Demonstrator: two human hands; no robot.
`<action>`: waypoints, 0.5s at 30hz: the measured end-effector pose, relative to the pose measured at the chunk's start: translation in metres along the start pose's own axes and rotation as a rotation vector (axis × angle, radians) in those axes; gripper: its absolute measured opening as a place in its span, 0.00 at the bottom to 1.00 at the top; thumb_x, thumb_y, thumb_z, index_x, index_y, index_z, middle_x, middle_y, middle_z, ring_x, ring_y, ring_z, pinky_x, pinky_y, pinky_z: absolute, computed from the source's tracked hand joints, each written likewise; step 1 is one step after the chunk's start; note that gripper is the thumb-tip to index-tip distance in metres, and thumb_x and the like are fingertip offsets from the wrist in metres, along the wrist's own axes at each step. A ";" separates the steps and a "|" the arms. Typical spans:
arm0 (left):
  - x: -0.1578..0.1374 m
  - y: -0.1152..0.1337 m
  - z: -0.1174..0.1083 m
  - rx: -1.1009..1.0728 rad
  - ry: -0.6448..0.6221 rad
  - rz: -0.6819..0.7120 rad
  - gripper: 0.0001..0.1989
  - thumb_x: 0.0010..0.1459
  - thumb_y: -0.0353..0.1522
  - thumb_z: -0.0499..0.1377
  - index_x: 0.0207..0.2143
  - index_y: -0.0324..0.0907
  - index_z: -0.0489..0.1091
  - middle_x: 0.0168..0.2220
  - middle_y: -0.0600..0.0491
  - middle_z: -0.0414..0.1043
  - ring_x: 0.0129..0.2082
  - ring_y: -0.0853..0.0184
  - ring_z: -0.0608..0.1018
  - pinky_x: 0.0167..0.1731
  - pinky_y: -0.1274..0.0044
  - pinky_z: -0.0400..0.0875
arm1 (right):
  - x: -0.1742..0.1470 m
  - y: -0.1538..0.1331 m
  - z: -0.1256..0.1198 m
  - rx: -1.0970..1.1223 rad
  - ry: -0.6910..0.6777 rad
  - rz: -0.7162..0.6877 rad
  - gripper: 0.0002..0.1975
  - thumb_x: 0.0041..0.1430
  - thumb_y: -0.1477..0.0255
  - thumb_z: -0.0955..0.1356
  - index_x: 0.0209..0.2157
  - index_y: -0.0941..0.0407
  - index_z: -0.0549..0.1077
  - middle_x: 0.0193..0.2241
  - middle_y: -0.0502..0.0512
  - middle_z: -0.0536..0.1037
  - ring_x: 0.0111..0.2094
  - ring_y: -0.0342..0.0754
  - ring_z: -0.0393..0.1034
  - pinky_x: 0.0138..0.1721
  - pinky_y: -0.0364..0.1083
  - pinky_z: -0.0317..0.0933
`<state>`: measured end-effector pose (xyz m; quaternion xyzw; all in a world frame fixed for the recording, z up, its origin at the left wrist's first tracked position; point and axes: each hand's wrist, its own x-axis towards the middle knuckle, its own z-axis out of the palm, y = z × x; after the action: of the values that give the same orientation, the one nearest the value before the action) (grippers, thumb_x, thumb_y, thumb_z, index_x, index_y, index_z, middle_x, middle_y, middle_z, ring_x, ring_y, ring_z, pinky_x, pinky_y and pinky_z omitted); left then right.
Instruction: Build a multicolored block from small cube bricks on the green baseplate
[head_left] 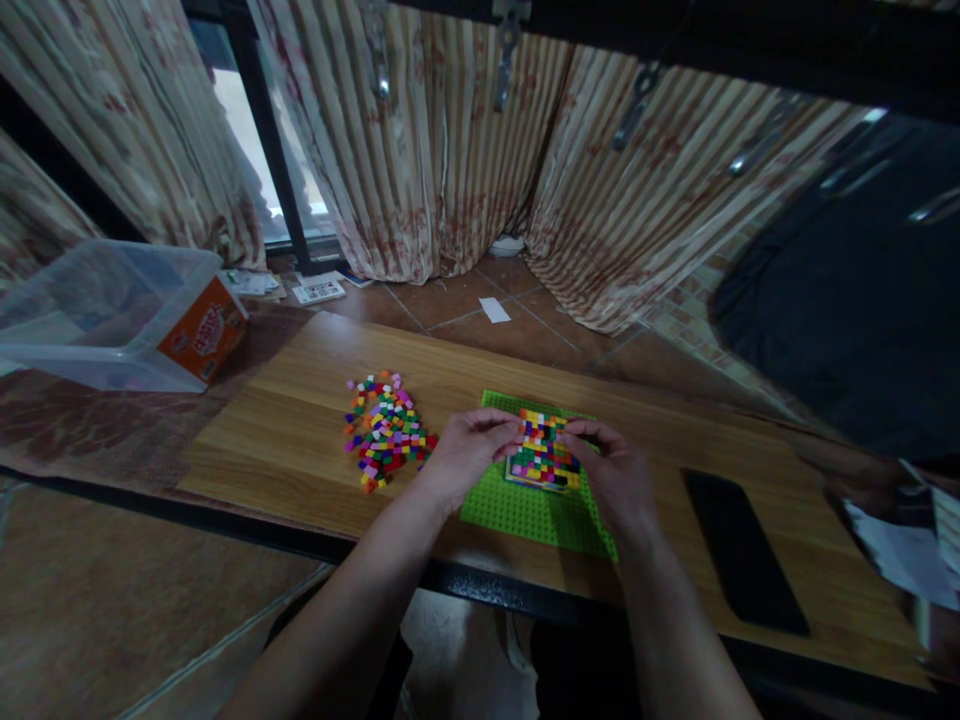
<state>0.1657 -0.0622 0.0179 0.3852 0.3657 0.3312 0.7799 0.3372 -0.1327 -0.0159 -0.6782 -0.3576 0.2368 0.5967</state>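
The grip is two-handed. The left hand, thumb and fingers drawn close together, is at the upper left edge of a block of coloured bricks; the right hand, thumb and fingers likewise bent toward each other, is at the upper right edge. Whether either grip pinches anything cannot be made out at this scale. The block thus lies directly between the two grips; its outline is roughly square, so no long axis is evident. It stands on a green studded baseplate, which extends past it toward the near edge of the wooden worktop. Farther out, a heap of loose bricks lies left of the baseplate, nearer the left hand than the right. A flat black slab lies apart, right of the right hand.
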 end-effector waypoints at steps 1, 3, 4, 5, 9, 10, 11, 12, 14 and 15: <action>0.000 0.000 0.000 0.002 0.001 -0.001 0.04 0.47 0.29 0.68 0.28 0.37 0.78 0.25 0.53 0.76 0.24 0.74 0.72 0.28 0.80 0.64 | 0.000 0.000 0.000 0.005 0.003 0.007 0.10 0.42 0.63 0.76 0.26 0.54 0.78 0.35 0.54 0.80 0.37 0.50 0.74 0.40 0.52 0.70; 0.000 0.000 0.001 0.010 0.005 -0.003 0.04 0.48 0.29 0.68 0.28 0.37 0.78 0.24 0.54 0.75 0.23 0.75 0.72 0.27 0.81 0.63 | 0.000 -0.001 0.001 0.016 0.007 0.019 0.10 0.42 0.64 0.76 0.26 0.54 0.78 0.35 0.53 0.80 0.36 0.50 0.74 0.39 0.52 0.70; 0.001 -0.001 0.001 0.014 0.007 -0.004 0.03 0.48 0.28 0.67 0.28 0.37 0.78 0.24 0.54 0.75 0.23 0.75 0.72 0.27 0.81 0.63 | 0.000 -0.001 0.001 0.022 0.007 0.025 0.10 0.41 0.64 0.76 0.26 0.54 0.78 0.34 0.53 0.80 0.36 0.49 0.74 0.39 0.51 0.70; 0.001 -0.001 0.001 0.018 0.008 -0.005 0.03 0.48 0.28 0.67 0.28 0.37 0.78 0.23 0.54 0.75 0.23 0.75 0.72 0.27 0.81 0.63 | 0.000 -0.001 0.001 0.029 0.012 0.030 0.10 0.41 0.64 0.76 0.26 0.54 0.78 0.34 0.53 0.80 0.36 0.49 0.74 0.39 0.51 0.70; 0.000 -0.002 0.002 0.030 -0.001 0.005 0.05 0.47 0.30 0.69 0.27 0.38 0.77 0.23 0.55 0.74 0.23 0.75 0.72 0.27 0.81 0.63 | 0.000 -0.002 0.003 0.035 0.019 0.052 0.09 0.41 0.65 0.76 0.26 0.53 0.78 0.33 0.52 0.80 0.35 0.49 0.73 0.40 0.52 0.69; 0.000 -0.002 0.002 0.032 -0.003 0.005 0.05 0.47 0.30 0.68 0.27 0.38 0.77 0.23 0.55 0.74 0.23 0.75 0.72 0.27 0.81 0.63 | 0.000 -0.002 0.003 0.035 0.018 0.056 0.09 0.41 0.65 0.76 0.26 0.54 0.78 0.33 0.52 0.80 0.35 0.49 0.73 0.40 0.52 0.69; 0.000 -0.002 0.003 0.036 -0.003 0.005 0.04 0.47 0.29 0.68 0.27 0.38 0.77 0.23 0.55 0.74 0.23 0.75 0.72 0.27 0.81 0.63 | 0.000 -0.001 0.003 0.037 0.019 0.059 0.09 0.41 0.65 0.76 0.26 0.54 0.79 0.33 0.52 0.80 0.35 0.49 0.73 0.40 0.52 0.69; 0.000 -0.002 0.002 0.042 -0.004 0.007 0.03 0.48 0.28 0.67 0.27 0.37 0.77 0.23 0.55 0.74 0.23 0.75 0.72 0.27 0.81 0.63 | 0.001 -0.001 0.003 0.039 0.019 0.061 0.10 0.41 0.65 0.76 0.27 0.54 0.79 0.33 0.52 0.80 0.34 0.49 0.74 0.40 0.51 0.69; 0.000 0.000 0.001 0.064 -0.002 0.023 0.01 0.49 0.27 0.65 0.27 0.37 0.77 0.23 0.55 0.74 0.23 0.75 0.72 0.27 0.81 0.64 | 0.001 -0.001 0.002 0.040 0.012 0.067 0.10 0.40 0.65 0.76 0.27 0.54 0.79 0.32 0.53 0.81 0.34 0.49 0.74 0.39 0.51 0.69; 0.000 0.000 -0.001 0.081 0.006 0.039 0.01 0.50 0.27 0.64 0.27 0.37 0.77 0.23 0.55 0.74 0.23 0.75 0.72 0.28 0.81 0.64 | 0.000 0.000 0.002 0.037 0.006 0.067 0.11 0.40 0.65 0.76 0.28 0.54 0.79 0.32 0.53 0.81 0.34 0.49 0.74 0.39 0.51 0.69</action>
<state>0.1648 -0.0615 0.0173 0.4226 0.3738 0.3323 0.7558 0.3361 -0.1312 -0.0159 -0.6793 -0.3283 0.2613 0.6021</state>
